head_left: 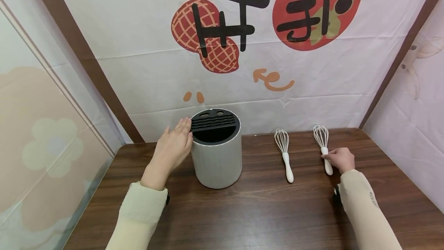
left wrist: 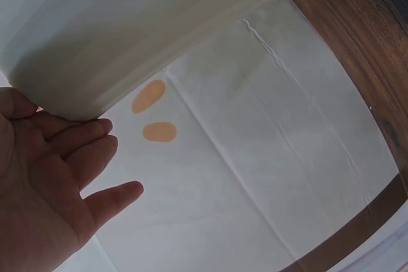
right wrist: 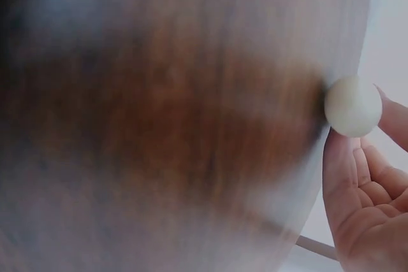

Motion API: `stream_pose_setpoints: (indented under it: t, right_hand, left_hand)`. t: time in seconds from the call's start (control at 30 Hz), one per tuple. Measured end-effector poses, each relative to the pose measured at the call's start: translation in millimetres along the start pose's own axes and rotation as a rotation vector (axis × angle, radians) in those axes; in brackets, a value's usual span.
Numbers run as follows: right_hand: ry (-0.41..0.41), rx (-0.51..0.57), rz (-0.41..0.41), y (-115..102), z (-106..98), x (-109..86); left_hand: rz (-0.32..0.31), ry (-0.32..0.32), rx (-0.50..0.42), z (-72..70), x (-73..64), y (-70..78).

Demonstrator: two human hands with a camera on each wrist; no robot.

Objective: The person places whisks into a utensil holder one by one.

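On the table's right side lies a white whisk [head_left: 324,150]; my right hand [head_left: 341,159] pinches its handle between thumb and fingers. In the right wrist view the round end of that handle [right wrist: 352,106] shows between the thumb and fingers of the right hand [right wrist: 373,205]. A second white whisk [head_left: 285,156] lies to its left, touched by neither hand. My left hand [head_left: 174,142] rests with fairly straight fingers against the upper left side of a light grey utensil holder [head_left: 217,165], which has a black slotted top [head_left: 215,126]. The holder stands upright.
The brown wooden table [head_left: 243,219] runs back to a white printed cloth wall [head_left: 145,80]. Another cloth panel [head_left: 45,146] rises along the left, and one [head_left: 416,126] along the right. The utensil holder stands left of both whisks.
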State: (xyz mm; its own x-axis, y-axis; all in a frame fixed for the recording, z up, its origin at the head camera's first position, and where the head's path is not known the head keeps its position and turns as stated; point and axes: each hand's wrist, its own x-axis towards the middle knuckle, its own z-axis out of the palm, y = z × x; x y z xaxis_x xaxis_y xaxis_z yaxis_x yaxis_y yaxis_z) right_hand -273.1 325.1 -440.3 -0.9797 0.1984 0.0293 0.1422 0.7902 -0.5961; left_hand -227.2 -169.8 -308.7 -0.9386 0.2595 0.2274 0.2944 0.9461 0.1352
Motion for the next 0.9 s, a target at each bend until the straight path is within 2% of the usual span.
stream_pose_setpoints:
  t: [0.23, 0.57, 0.73, 0.9]
  right_hand:
    - [-0.011, 0.096, 0.072, 4.7, 0.9, 1.6]
    - [-0.095, 0.372, 0.164, 6.1, 2.8, -0.2]
    - [-0.141, 0.507, 0.164, 3.3, 2.8, -3.3]
    - [-0.183, 0.579, 0.119, -1.0, 0.9, -5.8]
  left_hand:
    - [0.0, 0.006, 0.0, 0.7, 0.7, 0.3]
    - [0.005, 0.018, -0.005, 2.2, 0.7, -0.4]
    - [0.005, 0.018, -0.003, 3.0, 0.8, -1.2]
    - [0.005, 0.016, -0.004, 2.5, 0.7, -0.4]
